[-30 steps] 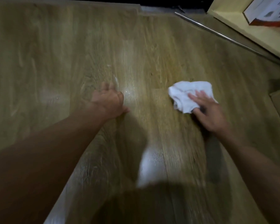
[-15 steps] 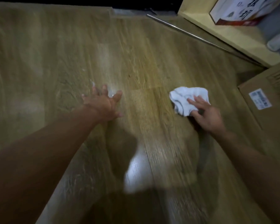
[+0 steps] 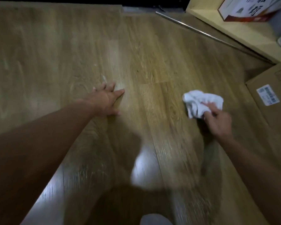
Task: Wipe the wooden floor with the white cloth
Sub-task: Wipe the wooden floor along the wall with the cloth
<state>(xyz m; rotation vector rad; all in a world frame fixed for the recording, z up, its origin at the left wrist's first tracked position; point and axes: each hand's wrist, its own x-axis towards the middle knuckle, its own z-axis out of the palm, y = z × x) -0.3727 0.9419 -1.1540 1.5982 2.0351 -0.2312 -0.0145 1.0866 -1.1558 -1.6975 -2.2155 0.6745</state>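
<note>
A crumpled white cloth (image 3: 199,101) lies on the wooden floor (image 3: 152,65) at the right of the view. My right hand (image 3: 217,120) grips its near edge, fingers curled into the fabric and pressing it to the boards. My left hand (image 3: 105,99) rests flat on the floor at centre left, fingers spread, holding nothing. A small pale streak (image 3: 104,78) marks the floor just beyond my left fingertips.
A cardboard box (image 3: 272,101) with a white label stands close to the right of the cloth. A metal rail (image 3: 201,32) runs diagonally at the back right, beside a pale shelf (image 3: 225,28) holding a red-and-white box (image 3: 250,8). Glare patches lie on the near floor.
My right hand has gone from flat fingers on the cloth to a closed grip on it. The cloth sits nearer the cardboard box. My left hand stays planted, fingers more spread.
</note>
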